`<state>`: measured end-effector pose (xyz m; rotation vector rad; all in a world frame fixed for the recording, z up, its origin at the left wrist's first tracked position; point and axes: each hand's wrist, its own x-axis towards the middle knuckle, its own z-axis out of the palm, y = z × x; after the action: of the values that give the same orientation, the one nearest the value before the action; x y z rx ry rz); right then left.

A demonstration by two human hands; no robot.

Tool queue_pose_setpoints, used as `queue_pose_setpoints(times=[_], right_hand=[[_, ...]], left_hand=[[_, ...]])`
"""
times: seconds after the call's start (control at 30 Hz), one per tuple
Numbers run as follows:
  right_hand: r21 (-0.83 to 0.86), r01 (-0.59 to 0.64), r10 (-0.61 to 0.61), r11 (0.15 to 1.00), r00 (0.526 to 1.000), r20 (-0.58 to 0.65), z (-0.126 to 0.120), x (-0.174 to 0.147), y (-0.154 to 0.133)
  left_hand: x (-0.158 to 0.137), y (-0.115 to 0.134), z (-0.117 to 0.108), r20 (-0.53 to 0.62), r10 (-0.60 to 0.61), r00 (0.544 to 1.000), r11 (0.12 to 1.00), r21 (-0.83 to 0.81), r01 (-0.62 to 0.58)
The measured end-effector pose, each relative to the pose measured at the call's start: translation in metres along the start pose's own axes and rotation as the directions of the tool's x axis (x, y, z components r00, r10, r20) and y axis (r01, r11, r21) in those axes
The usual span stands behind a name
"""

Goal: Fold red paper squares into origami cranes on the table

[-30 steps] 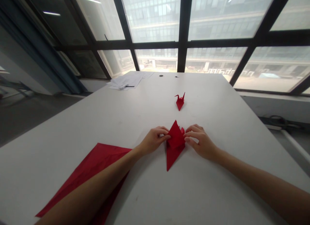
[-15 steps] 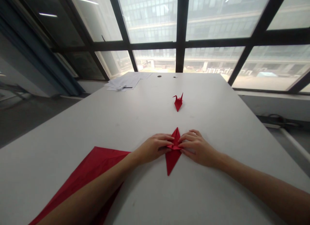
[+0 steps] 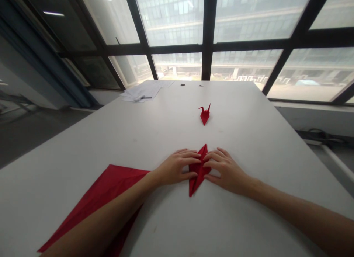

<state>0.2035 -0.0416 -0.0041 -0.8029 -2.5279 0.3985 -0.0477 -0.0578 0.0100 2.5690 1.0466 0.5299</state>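
A plain, deep red is shown by the folded paper [image 3: 198, 172] at the centre, with no print or pattern on it. The same red is carried by the small paper crane [image 3: 205, 114] at 12 o'clock from it, and by the large flat sheet [image 3: 91, 209] at 8 o'clock. The counter [image 3: 249, 131] is seen as an unpatterned pale grey-white. White is shown by the stack of papers [image 3: 143, 91] at 11 o'clock, crossed by a thin black pen. The window frames [image 3: 207, 35] are black.
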Motion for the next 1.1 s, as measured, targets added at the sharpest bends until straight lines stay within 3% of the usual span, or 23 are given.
queue_pose_setpoints(times=[0.23, 0.4, 0.67, 0.77, 0.93, 1.1], right_hand=[[-0.046, -0.025, 0.024, 0.999, 1.0, -0.009, -0.003, 0.002, -0.002], [-0.114, -0.05, 0.052, 0.992, 0.999, 0.013, 0.0, 0.001, 0.001], [-0.192, -0.09, 0.109, 0.977, 0.99, 0.09, 0.009, -0.002, 0.008], [-0.202, -0.097, 0.121, 0.975, 0.986, 0.11, 0.009, -0.002, 0.008], [-0.235, -0.095, 0.124, 0.967, 0.986, 0.115, 0.009, -0.001, 0.009], [-0.154, -0.13, 0.123, 0.98, 0.991, -0.055, 0.007, -0.001, 0.01]], left_hand=[[-0.001, 0.005, -0.006, 0.141, 0.003, 0.99, 0.998, 0.057, -0.011], [-0.002, 0.003, 0.001, 0.214, -0.001, 0.977, 0.988, 0.152, -0.032], [-0.004, 0.013, 0.01, 0.212, -0.072, 0.975, 0.961, 0.276, 0.011], [-0.002, 0.014, 0.011, 0.183, -0.044, 0.982, 0.962, 0.271, -0.007], [0.002, 0.015, 0.012, 0.019, -0.043, 0.999, 0.959, 0.28, 0.036], [0.005, 0.014, 0.009, -0.048, -0.051, 0.998, 0.95, 0.306, 0.063]])
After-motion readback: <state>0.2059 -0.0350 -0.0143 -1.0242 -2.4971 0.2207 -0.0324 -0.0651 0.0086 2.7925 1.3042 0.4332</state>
